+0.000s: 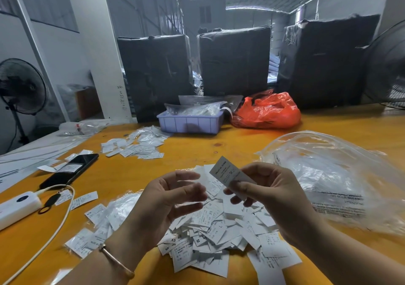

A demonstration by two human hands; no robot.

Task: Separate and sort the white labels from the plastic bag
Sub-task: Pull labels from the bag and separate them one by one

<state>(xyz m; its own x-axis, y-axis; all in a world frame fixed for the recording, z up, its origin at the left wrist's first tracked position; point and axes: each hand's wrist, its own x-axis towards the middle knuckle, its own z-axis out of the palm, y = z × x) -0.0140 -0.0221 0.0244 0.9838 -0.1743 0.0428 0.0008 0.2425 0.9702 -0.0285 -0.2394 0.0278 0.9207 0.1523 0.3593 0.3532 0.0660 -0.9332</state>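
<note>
One white label is pinched by the right hand fingers, long axis tilted up-left toward the nearer left hand, whose fingers are spread, empty.

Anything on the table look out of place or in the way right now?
Nothing looks damaged. One oddity: a phone, power bank and cable lie among stray labels on the left, and some labels rest on the phone. The right hand holds one label above the main pile; the left hand is open.
</note>
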